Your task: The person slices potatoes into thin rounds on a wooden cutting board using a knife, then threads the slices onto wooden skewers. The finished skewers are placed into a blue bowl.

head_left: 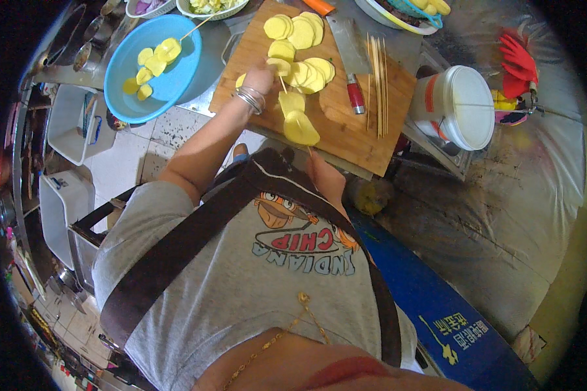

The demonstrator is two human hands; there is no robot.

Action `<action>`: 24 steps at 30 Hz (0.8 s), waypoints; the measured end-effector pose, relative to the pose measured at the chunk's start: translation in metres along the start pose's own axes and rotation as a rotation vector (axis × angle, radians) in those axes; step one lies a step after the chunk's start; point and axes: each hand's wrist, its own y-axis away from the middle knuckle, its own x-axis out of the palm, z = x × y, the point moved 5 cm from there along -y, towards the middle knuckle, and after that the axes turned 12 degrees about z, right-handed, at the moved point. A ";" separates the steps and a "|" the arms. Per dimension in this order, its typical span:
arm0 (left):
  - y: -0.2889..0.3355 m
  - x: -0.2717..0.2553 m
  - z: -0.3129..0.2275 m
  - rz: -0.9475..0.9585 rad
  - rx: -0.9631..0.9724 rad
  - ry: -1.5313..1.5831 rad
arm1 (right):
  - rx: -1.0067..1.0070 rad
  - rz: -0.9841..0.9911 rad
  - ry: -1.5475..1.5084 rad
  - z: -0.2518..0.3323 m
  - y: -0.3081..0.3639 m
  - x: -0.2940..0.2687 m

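Note:
My left hand (pixel 261 78), with bracelets at its wrist, pinches a yellow potato slice (pixel 279 66) at the upper tip of a bamboo skewer. Farther down that skewer sit potato slices (pixel 301 130), spaced apart and tilted. Close to my body, my right hand (pixel 325 174) grips the skewer's lower end; its fingers are partly hidden. Beneath is a wooden cutting board (pixel 346 137) with loose potato slices (pixel 310 75) fanned in piles. A cleaver (pixel 355 94) with a red handle lies right of them, beside several bare bamboo skewers (pixel 378 85).
Left of the board, a light blue basin (pixel 114 81) holds a skewer threaded with potato slices. A white bucket (pixel 460 107) stands at the right, with a red glove (pixel 518 58) beyond it. White bins (pixel 65 208) sit lower left. Bowls (pixel 215 10) line the far edge.

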 end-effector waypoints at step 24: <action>-0.016 -0.028 0.007 -0.050 0.531 -0.014 | 0.475 0.536 -1.374 -0.018 -0.021 0.001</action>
